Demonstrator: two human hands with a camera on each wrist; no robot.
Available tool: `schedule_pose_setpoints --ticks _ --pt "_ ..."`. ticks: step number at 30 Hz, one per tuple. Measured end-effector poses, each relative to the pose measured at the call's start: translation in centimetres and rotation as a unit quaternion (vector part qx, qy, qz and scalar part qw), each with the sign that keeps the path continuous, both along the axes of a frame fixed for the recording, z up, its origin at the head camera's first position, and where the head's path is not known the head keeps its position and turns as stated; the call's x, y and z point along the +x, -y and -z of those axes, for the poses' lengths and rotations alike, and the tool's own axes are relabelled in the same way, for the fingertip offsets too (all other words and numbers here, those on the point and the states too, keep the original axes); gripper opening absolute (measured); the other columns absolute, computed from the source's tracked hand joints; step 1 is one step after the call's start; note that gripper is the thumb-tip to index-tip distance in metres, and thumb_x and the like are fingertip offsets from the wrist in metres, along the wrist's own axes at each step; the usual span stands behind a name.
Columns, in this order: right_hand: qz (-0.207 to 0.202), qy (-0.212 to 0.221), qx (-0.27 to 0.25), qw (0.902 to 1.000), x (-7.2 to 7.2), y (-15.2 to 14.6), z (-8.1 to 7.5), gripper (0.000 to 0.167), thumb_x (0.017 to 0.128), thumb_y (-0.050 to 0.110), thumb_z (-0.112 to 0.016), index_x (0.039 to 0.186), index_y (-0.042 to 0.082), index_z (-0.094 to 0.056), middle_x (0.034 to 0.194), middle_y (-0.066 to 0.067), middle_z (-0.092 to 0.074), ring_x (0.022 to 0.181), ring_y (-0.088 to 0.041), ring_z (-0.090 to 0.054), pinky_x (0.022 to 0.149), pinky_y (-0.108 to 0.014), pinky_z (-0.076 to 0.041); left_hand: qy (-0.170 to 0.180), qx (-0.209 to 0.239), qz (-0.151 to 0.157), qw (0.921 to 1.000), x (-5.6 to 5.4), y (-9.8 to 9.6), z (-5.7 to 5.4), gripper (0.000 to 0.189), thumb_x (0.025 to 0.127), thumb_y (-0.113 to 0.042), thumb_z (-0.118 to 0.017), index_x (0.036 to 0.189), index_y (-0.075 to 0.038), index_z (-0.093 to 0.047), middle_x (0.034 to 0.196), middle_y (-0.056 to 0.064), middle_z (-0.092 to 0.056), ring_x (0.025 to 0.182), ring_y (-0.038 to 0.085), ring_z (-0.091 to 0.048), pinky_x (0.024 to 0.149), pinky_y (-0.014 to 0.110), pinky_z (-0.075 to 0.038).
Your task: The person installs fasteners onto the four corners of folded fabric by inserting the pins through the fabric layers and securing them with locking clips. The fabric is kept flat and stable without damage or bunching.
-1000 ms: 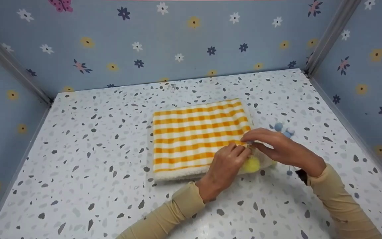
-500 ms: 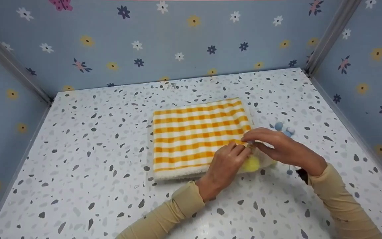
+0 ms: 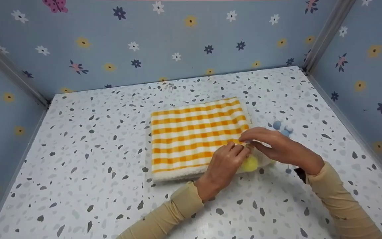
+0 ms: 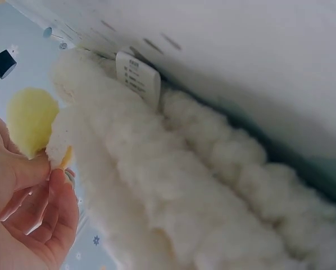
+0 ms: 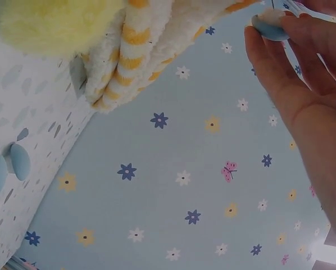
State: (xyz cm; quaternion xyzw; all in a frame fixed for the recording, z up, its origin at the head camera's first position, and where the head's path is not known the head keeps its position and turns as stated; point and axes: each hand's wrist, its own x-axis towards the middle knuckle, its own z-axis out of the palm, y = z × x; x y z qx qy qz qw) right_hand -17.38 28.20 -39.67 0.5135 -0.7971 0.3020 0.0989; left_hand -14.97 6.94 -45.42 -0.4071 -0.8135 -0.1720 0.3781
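Note:
A folded yellow-and-white checked fleece blanket [image 3: 197,132] lies on the table, its fluffy cream side [image 4: 157,169] filling the left wrist view. At its near right corner, my left hand [image 3: 225,162] pinches the blanket's edge between thumb and fingers. My right hand [image 3: 280,146] meets it there from the right, fingers bent. In the right wrist view, its fingertips hold a small light-blue rounded piece [image 5: 272,28] with a white part and a thin dark line above it. Beside the left fingers hangs a yellow pom-pom [image 3: 250,163].
Several small light-blue pieces [image 3: 285,132] lie on the speckled table [image 3: 95,159], right of the blanket and partly behind the right hand. A white label [image 4: 139,79] sticks out from the fleece. Flower-patterned panels [image 3: 161,43] stand around the back and sides.
Both hands keep almost the same place and hold at the blanket's corner. The head view has shifted slightly.

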Motion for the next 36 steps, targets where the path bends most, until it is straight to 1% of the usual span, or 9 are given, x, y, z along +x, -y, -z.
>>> schedule_pose_setpoints --ticks 9,12,15,18,24,26,29,33,36 --pt "-0.009 0.009 0.007 0.9999 0.0 0.1 0.0 0.054 0.083 -0.025 -0.068 0.130 0.001 -0.064 0.123 -0.011 -0.067 0.111 -0.024 -0.064 0.094 -0.019 -0.047 -0.002 0.014 0.002 0.9999 -0.1 -0.1 0.1 0.008 0.101 -0.016 -0.067 0.103 -0.011 -0.074 0.092 0.001 -0.067 0.073 0.017 -0.056 0.060 0.024 -0.045" --pt "-0.006 0.023 0.021 0.9995 0.1 0.2 0.1 0.053 0.085 -0.022 -0.068 0.131 0.004 -0.063 0.123 -0.009 -0.066 0.110 -0.024 -0.064 0.091 -0.023 -0.049 -0.002 0.017 -0.004 0.9998 -0.1 0.0 0.1 0.009 0.102 -0.017 -0.066 0.102 -0.011 -0.073 0.090 0.002 -0.065 0.071 0.017 -0.054 0.059 0.024 -0.044" --pt "0.009 0.046 0.043 0.9980 0.3 0.3 0.3 0.050 0.089 -0.018 -0.068 0.133 0.005 -0.061 0.126 -0.007 -0.065 0.111 -0.022 -0.064 0.089 -0.029 -0.053 0.003 0.021 -0.010 0.9997 -0.1 0.1 0.1 0.010 0.102 -0.015 -0.065 0.103 -0.010 -0.073 0.088 0.003 -0.064 0.072 0.017 -0.054 0.060 0.025 -0.045" --pt "0.019 0.061 0.055 0.9965 0.5 0.4 0.4 0.049 0.090 -0.016 -0.068 0.134 0.004 -0.060 0.129 -0.008 -0.064 0.112 -0.022 -0.064 0.089 -0.034 -0.054 0.008 0.026 -0.014 0.9996 -0.2 0.2 0.1 0.011 0.103 -0.012 -0.064 0.103 -0.008 -0.074 0.089 0.005 -0.065 0.073 0.019 -0.056 0.060 0.025 -0.045" --pt "0.021 0.079 0.054 0.9952 0.4 0.2 0.4 0.049 0.092 -0.014 -0.066 0.137 0.004 -0.059 0.132 -0.007 -0.063 0.116 -0.022 -0.063 0.093 -0.032 -0.052 0.017 0.034 -0.018 0.9991 -0.3 0.1 0.1 0.008 0.101 -0.012 -0.066 0.100 -0.008 -0.073 0.089 0.004 -0.067 0.073 0.018 -0.057 0.061 0.024 -0.048" --pt "0.026 0.084 0.054 0.9947 0.3 0.0 0.3 0.050 0.092 -0.014 -0.065 0.139 0.004 -0.058 0.134 -0.008 -0.063 0.118 -0.023 -0.062 0.094 -0.035 -0.052 0.035 0.045 -0.020 0.9982 -0.3 0.2 -0.1 0.006 0.101 -0.012 -0.067 0.099 -0.009 -0.072 0.088 0.003 -0.067 0.073 0.018 -0.058 0.063 0.024 -0.050" --pt "0.042 0.098 0.051 0.9930 0.1 -0.4 0.3 0.050 0.091 -0.016 -0.065 0.137 0.002 -0.057 0.133 -0.009 -0.063 0.119 -0.026 -0.062 0.094 -0.042 -0.053 0.095 0.076 -0.009 0.9926 -0.4 0.3 -0.6 0.003 0.100 -0.012 -0.069 0.099 -0.010 -0.072 0.089 0.002 -0.070 0.075 0.017 -0.062 0.065 0.024 -0.053" --pt "0.072 0.115 0.050 0.9895 -0.2 -0.5 0.4 0.040 0.091 -0.014 -0.066 0.127 0.002 -0.058 0.121 -0.005 -0.066 0.111 -0.022 -0.065 0.091 -0.044 -0.056 0.191 0.120 0.012 0.9742 -0.4 0.6 -1.4 0.003 0.099 -0.010 -0.070 0.102 -0.010 -0.071 0.090 0.002 -0.072 0.076 0.016 -0.064 0.062 0.023 -0.051" --pt "0.093 0.100 0.049 0.9895 -0.4 -0.4 0.6 0.031 0.091 -0.010 -0.070 0.117 0.004 -0.059 0.111 -0.002 -0.067 0.103 -0.018 -0.066 0.086 -0.041 -0.057 0.241 0.136 0.025 0.9608 -0.6 0.9 -1.9 0.004 0.099 -0.009 -0.068 0.102 -0.007 -0.066 0.089 0.005 -0.070 0.070 0.016 -0.061 0.058 0.022 -0.047"
